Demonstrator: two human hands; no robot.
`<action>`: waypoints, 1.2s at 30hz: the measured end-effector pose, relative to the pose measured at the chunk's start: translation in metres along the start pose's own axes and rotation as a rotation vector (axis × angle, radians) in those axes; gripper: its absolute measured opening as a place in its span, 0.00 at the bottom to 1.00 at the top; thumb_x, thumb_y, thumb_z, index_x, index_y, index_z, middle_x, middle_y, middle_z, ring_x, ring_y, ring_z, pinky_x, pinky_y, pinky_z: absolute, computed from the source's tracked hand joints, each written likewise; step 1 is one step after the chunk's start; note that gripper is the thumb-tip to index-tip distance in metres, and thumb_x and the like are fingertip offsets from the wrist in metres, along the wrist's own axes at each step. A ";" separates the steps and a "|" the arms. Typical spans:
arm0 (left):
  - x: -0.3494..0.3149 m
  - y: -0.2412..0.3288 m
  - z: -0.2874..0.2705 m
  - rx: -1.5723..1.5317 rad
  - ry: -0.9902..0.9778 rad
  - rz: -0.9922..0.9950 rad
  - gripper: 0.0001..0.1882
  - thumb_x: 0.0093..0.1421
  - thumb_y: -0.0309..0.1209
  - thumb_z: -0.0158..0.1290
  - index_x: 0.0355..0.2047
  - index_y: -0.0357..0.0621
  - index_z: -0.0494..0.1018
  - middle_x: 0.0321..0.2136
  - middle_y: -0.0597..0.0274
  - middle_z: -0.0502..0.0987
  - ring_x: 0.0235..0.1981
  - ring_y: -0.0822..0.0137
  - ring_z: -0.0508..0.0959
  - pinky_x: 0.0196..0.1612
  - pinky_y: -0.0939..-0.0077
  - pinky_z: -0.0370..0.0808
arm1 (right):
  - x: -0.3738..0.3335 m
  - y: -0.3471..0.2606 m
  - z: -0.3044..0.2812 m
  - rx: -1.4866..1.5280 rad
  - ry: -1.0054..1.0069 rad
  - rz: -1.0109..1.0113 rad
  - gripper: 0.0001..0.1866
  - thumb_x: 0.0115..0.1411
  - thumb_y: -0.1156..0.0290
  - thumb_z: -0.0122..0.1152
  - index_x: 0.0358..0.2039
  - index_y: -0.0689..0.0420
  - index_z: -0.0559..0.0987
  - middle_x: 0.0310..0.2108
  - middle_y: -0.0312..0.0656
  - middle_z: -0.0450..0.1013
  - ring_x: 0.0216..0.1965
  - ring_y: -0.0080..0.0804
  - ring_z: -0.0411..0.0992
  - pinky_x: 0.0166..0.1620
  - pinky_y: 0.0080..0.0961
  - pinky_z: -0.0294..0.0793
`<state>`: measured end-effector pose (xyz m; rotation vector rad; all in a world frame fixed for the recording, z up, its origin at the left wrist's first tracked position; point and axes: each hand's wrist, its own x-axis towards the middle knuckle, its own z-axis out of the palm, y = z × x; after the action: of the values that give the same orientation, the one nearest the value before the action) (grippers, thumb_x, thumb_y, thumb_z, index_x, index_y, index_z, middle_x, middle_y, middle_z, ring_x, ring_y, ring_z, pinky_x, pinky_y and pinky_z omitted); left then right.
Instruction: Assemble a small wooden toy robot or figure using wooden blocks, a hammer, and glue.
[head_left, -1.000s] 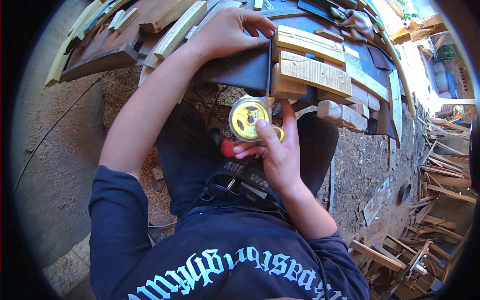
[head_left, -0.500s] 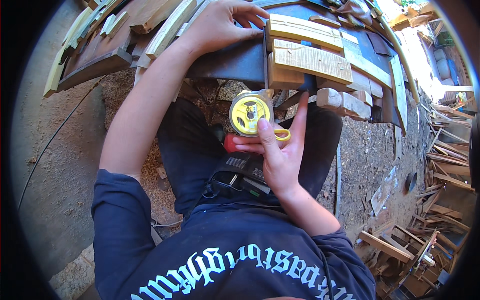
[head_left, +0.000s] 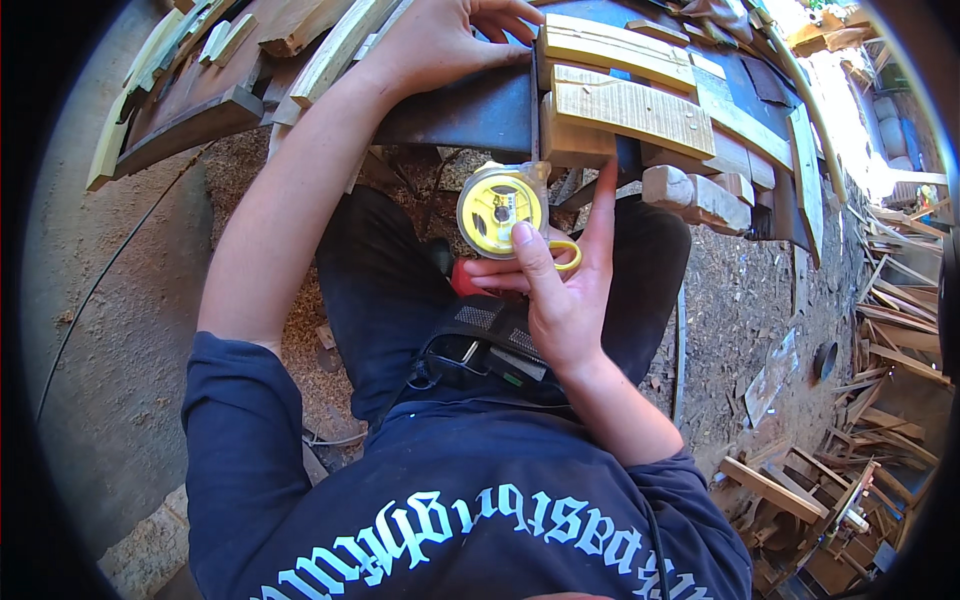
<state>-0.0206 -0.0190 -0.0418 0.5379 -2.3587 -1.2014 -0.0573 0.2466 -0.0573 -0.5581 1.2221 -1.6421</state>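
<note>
My right hand (head_left: 565, 290) holds a round tape measure (head_left: 500, 212) with a clear case, yellow inside and a yellow loop. My thumb lies on its front, and the index finger stretches up to the near wooden block. A narrow tape blade (head_left: 535, 120) runs away from the case along the left ends of the stacked blocks. My left hand (head_left: 455, 40) is at the far end of that blade, thumb and fingers curved against it; its exact grip is partly hidden. Two pale curved wooden pieces (head_left: 632, 110) lie over thicker blocks on the dark bench top (head_left: 460, 115).
More wood strips (head_left: 330, 60) lie at the bench's left, and short blocks (head_left: 695, 195) jut from its right edge. Wood scraps (head_left: 900, 310) are heaped on the right. A black cable (head_left: 100, 270) crosses the floor at left. A red object (head_left: 465, 280) shows behind my right hand.
The bench, blocks and tape measure sit slightly higher in view. My right index finger has come nearer to the near block. Both hands otherwise keep their places on the tape.
</note>
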 end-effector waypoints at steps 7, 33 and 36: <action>0.001 -0.002 -0.001 0.072 0.031 0.075 0.15 0.58 0.30 0.64 0.46 0.43 0.83 0.34 0.64 0.86 0.33 0.77 0.82 0.37 0.79 0.79 | 0.002 0.000 0.000 0.027 0.006 -0.007 0.53 0.71 0.69 0.57 0.75 0.38 0.23 0.42 0.55 0.79 0.33 0.38 0.84 0.36 0.31 0.87; 0.003 -0.018 0.000 0.147 -0.009 0.173 0.18 0.59 0.30 0.65 0.51 0.44 0.82 0.41 0.70 0.86 0.35 0.83 0.78 0.35 0.86 0.72 | 0.018 -0.008 -0.011 -0.008 -0.045 0.044 0.56 0.68 0.75 0.59 0.74 0.39 0.23 0.38 0.56 0.79 0.31 0.40 0.83 0.33 0.33 0.87; 0.003 -0.017 0.001 0.154 -0.016 0.169 0.18 0.59 0.29 0.65 0.51 0.45 0.82 0.41 0.70 0.86 0.35 0.83 0.78 0.35 0.86 0.72 | 0.018 -0.008 -0.011 -0.001 -0.043 0.050 0.56 0.68 0.75 0.58 0.74 0.38 0.23 0.38 0.56 0.79 0.31 0.40 0.83 0.33 0.33 0.87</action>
<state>-0.0213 -0.0296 -0.0552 0.3697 -2.4680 -0.9583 -0.0772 0.2360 -0.0572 -0.5563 1.1969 -1.5802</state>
